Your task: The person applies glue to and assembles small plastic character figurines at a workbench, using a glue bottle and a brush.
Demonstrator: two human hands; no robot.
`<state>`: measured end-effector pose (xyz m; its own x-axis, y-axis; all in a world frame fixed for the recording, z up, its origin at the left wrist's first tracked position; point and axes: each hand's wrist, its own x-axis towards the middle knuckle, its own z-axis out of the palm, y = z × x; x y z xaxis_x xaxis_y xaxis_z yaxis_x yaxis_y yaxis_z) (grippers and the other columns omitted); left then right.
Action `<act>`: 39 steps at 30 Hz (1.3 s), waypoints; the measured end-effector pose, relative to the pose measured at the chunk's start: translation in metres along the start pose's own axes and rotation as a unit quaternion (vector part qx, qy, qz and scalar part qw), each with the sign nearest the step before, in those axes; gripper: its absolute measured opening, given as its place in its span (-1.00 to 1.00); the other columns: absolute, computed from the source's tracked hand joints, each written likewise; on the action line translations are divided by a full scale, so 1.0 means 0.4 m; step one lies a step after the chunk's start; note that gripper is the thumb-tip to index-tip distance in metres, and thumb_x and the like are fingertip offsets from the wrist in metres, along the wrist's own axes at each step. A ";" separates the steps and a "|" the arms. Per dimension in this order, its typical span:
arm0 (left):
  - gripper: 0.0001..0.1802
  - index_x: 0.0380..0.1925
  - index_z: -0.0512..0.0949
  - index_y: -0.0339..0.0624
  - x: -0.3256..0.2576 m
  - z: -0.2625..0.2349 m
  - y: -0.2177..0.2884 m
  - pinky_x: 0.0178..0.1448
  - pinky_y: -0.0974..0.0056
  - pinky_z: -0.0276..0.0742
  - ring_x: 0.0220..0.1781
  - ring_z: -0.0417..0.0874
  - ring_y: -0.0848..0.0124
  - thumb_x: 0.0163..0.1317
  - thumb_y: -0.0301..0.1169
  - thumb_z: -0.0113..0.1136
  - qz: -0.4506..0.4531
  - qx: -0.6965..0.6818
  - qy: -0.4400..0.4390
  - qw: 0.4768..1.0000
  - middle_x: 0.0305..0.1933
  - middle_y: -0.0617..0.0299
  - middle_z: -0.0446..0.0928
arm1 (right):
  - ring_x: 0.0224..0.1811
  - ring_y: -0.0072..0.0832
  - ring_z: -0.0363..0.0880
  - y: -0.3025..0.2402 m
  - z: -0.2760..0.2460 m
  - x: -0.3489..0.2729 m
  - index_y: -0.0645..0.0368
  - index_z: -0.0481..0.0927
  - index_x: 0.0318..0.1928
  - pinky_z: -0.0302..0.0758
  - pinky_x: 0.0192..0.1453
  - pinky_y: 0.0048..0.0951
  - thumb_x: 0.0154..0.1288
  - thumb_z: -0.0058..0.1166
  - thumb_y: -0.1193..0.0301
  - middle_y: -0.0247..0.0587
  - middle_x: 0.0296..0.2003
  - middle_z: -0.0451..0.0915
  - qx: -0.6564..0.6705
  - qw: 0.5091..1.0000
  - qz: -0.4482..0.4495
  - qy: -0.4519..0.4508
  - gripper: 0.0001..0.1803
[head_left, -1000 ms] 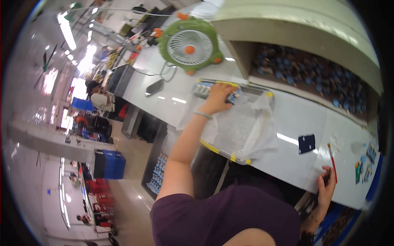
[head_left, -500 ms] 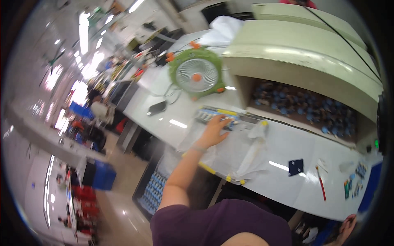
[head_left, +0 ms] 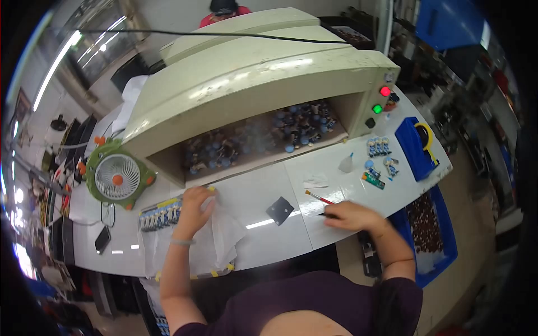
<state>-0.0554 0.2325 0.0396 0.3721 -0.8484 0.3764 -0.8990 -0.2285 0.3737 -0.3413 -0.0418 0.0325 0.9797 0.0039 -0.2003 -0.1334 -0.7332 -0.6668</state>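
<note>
A row of small blue-and-white figurines (head_left: 161,217) lies on a tray lined with a thin white sheet (head_left: 227,238). My left hand (head_left: 194,211) is over the tray at the right end of this row, thumb apart from the bent fingers. Nothing shows between them. My right hand (head_left: 352,216) is low over the table with its fingers closed on a slim dark thing, mostly hidden. Just beyond those fingers lies a red-handled brush (head_left: 320,197), its far end covered by the hand. A dark square pad (head_left: 280,211) rests between my hands.
A cream machine (head_left: 252,73) spans the back, its opening filled with blue-headed figurines (head_left: 302,126). At left stand a green fan (head_left: 115,176) and a phone (head_left: 103,239). Rightward are a small bottle (head_left: 346,163), more figurines (head_left: 379,147) and a blue bin (head_left: 416,148). A person (head_left: 224,11) is behind the machine.
The view has swung to the right. My right hand has come from the table's near right edge to beside the brush. The left hand remains at the tray, its fingers now less spread.
</note>
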 end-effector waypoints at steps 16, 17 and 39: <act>-0.73 -0.25 0.50 -0.22 0.669 0.357 -0.077 -0.04 0.10 0.35 -0.15 0.47 0.10 0.11 -0.30 -0.01 0.093 0.178 0.270 0.942 -0.19 -0.02 0.48 | -0.38 -0.34 0.34 0.009 0.232 0.154 0.14 0.44 -0.38 0.23 -0.29 -0.33 -0.15 0.17 0.42 -0.27 -0.48 0.38 -0.086 0.924 -0.033 0.372 -0.74; -0.72 -0.25 0.50 -0.22 0.686 0.366 -0.083 -0.05 0.10 0.35 -0.15 0.48 0.10 0.11 -0.30 -0.01 0.094 0.156 0.268 0.946 -0.20 -0.02 0.48 | -0.38 -0.34 0.34 0.008 0.230 0.157 0.14 0.44 -0.38 0.23 -0.29 -0.33 -0.15 0.17 0.42 -0.27 -0.48 0.38 -0.084 0.924 -0.027 0.373 -0.74; -0.56 -0.30 0.50 -0.02 -0.070 0.113 0.263 -0.29 0.26 0.31 -0.40 0.46 0.36 -0.30 -0.61 0.28 0.113 -0.226 -0.007 0.968 -0.30 0.32 0.50 | -0.22 -0.52 0.44 -0.125 0.239 0.146 0.32 0.30 0.07 0.39 -0.15 -0.53 0.08 0.05 0.49 -0.16 -0.19 0.46 0.509 0.825 -0.152 0.190 -0.50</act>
<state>-0.1710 0.2108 0.0301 0.1719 -0.8600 0.4805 -0.7627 0.1926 0.6175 -0.2918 0.0601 -0.0145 0.9413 -0.2729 0.1985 0.2610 0.2157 -0.9409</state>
